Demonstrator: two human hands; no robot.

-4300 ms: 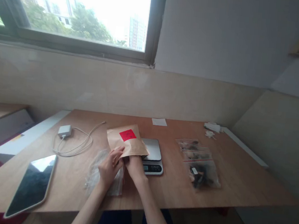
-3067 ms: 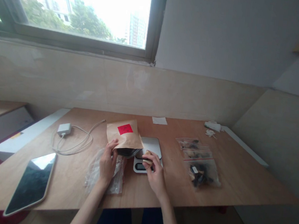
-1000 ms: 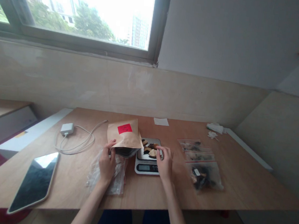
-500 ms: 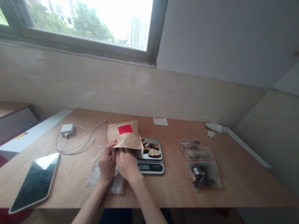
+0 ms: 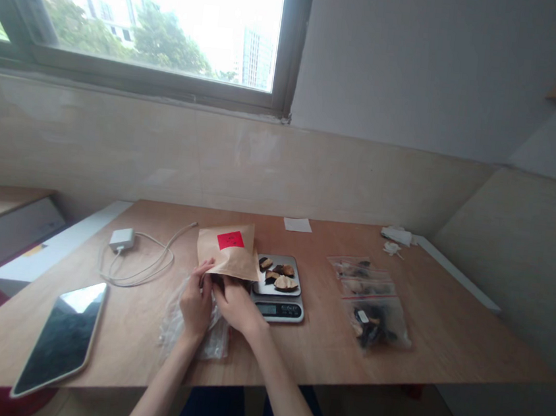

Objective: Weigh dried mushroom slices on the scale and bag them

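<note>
Shot from my head looking down at my desk, with a big window (image 5: 143,22) up top showing trees and tower blocks, and a beige tiled wall below it. The desk is a plain light wooden table (image 5: 440,364) with a dark tablet (image 5: 59,340) lying at an angle on the left, plus a white charger (image 5: 122,239) and its looped cable (image 5: 140,266).

Right in front of me is a kraft paper pouch (image 5: 228,250), held upright and tilted slightly, just beside a digital kitchen scale (image 5: 276,308). My left hand (image 5: 195,305) is closed on the pouch's lower left side, above a crumpled clear plastic bag (image 5: 195,338). My right hand (image 5: 236,308) is curled in at the pouch's bottom edge, but I can't tell if it's gripping anything.

The scale's steel plate has dark, pale-edged chunks (image 5: 278,274) on it. Three zip bags (image 5: 372,304) sit off to the right. The pouch has a red label (image 5: 230,240), but its writing and the scale's display are too small to read.
</note>
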